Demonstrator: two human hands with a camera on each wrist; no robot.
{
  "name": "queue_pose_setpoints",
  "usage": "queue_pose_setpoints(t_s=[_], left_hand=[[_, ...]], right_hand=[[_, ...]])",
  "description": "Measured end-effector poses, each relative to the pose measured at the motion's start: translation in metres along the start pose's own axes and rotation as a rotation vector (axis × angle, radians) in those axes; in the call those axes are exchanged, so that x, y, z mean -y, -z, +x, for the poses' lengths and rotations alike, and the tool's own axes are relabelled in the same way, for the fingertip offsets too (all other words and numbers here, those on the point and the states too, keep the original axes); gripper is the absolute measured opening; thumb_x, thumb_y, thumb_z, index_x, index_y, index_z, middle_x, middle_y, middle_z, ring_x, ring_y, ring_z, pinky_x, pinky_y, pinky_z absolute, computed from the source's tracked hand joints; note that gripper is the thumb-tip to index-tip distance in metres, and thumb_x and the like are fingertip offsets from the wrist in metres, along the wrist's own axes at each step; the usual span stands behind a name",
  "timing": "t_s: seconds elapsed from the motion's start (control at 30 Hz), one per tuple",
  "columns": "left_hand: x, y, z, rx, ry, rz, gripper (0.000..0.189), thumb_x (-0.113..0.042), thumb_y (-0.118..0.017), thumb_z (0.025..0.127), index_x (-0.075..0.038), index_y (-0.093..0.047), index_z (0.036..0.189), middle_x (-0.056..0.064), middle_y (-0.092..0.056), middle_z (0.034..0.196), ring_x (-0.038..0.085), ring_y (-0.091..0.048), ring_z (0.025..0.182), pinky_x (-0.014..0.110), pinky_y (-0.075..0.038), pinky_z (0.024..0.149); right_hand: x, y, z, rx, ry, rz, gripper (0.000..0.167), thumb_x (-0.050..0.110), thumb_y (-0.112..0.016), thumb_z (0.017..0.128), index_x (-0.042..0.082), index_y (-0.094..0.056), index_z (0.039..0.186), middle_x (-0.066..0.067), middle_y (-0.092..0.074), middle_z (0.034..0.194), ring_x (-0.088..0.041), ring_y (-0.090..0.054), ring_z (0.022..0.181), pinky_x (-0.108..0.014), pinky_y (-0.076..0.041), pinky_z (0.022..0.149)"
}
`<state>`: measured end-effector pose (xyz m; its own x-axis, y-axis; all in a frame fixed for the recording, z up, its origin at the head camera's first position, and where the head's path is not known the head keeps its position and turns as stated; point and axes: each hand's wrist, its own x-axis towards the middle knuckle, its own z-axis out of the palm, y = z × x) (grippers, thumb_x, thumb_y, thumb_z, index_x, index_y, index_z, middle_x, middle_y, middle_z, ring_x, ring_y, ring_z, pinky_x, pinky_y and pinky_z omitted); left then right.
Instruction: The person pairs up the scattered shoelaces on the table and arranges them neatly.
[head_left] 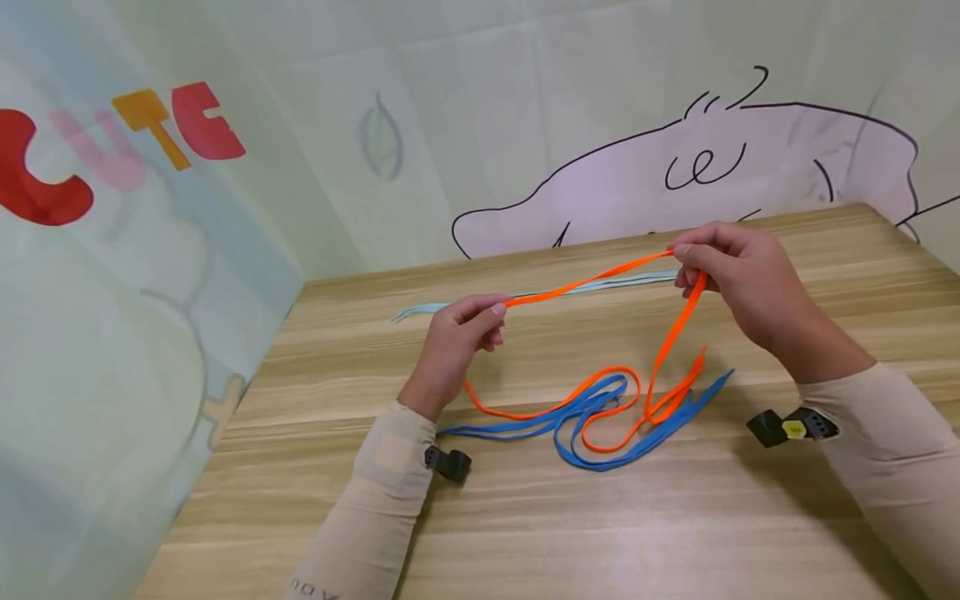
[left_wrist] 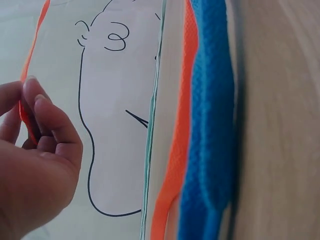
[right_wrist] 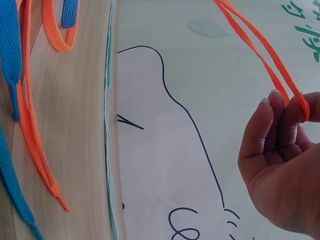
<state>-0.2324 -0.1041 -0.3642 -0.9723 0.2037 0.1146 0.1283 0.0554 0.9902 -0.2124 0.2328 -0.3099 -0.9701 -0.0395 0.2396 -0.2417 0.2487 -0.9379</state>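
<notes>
An orange shoelace (head_left: 562, 290) stretches above the table between both hands. My left hand (head_left: 456, 346) pinches it between thumb and fingers. On the other side my right hand (head_left: 750, 279) pinches it higher up, and from there a length slants down to the table. The rest of the orange lace lies in loose loops over a blue shoelace (head_left: 600, 463). In the right wrist view, the lace's orange tip (right_wrist: 63, 202) lies near the blue ends. Two orange strands (right_wrist: 255, 42) run up from the right hand (right_wrist: 282, 160) there.
Pale teal laces (head_left: 622, 284) lie stretched out along the back of the wooden table (head_left: 525, 533), behind the hands. A printed cloth (head_left: 315, 125) with a line-drawn animal hangs right behind the table and along its left side.
</notes>
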Motion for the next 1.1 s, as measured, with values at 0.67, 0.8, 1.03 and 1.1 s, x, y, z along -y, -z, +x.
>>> queue_pose_setpoints(t_s=[0.67, 0.8, 1.03, 1.1], left_hand=[[0.0011, 0.0030, 0.0030, -0.078, -0.017, -0.117, 0.028, -0.022, -0.066, 0.099, -0.001, -0.071, 0.117, 0.006, -0.062, 0.096, 0.016, -0.059, 0.074, 0.024, -0.051, 0.068], [0.0010, 0.0044, 0.0035, -0.088, 0.003, -0.107, 0.027, -0.019, -0.066, 0.099, -0.001, -0.071, 0.119, 0.009, -0.062, 0.099, 0.015, -0.058, 0.074, 0.024, -0.051, 0.069], [0.0021, 0.0076, 0.0040, -0.089, 0.022, -0.090, 0.027, -0.015, -0.068, 0.097, -0.001, -0.070, 0.121, 0.012, -0.062, 0.101, 0.016, -0.058, 0.073, 0.027, -0.052, 0.073], [0.0024, 0.0083, 0.0043, -0.090, 0.027, -0.081, 0.027, -0.015, -0.069, 0.097, -0.002, -0.070, 0.121, 0.007, -0.063, 0.098, 0.016, -0.058, 0.074, 0.028, -0.053, 0.074]], right_hand=[[-0.0015, 0.0022, 0.0018, -0.018, -0.007, -0.083, 0.027, 0.024, -0.063, 0.100, 0.001, -0.068, 0.112, -0.002, -0.067, 0.090, -0.018, -0.065, 0.083, -0.022, -0.054, 0.074], [-0.0008, 0.0031, 0.0013, -0.008, -0.004, -0.121, 0.028, 0.026, -0.061, 0.102, 0.001, -0.068, 0.113, -0.002, -0.068, 0.090, -0.018, -0.065, 0.084, -0.021, -0.054, 0.075], [0.0016, 0.0076, -0.0023, 0.006, 0.016, -0.239, 0.029, 0.031, -0.060, 0.102, 0.006, -0.068, 0.114, -0.001, -0.070, 0.093, -0.018, -0.064, 0.086, -0.022, -0.051, 0.072], [0.0024, 0.0095, -0.0030, 0.007, 0.031, -0.297, 0.029, 0.033, -0.060, 0.101, 0.008, -0.069, 0.113, -0.001, -0.070, 0.091, -0.018, -0.063, 0.084, -0.023, -0.050, 0.069]])
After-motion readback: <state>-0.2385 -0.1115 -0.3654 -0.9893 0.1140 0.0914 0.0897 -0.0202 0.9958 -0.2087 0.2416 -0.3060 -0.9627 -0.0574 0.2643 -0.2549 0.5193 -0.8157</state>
